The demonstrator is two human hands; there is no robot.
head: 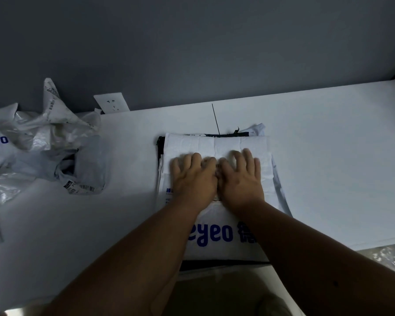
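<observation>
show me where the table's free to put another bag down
The widest bare table is right of the folded bag. A narrower strip lies between it and the crumpled bags. The left edge is crowded.

Dim, bluish light; soft shadows, slight blur, wide-angle bending at the edges, faint glare bottom left

Wall (192, 42): dark gray and plain.
Table (328, 133): white, against the wall.
Socket (111, 102): white, low on the wall.
Light: dim.
</observation>
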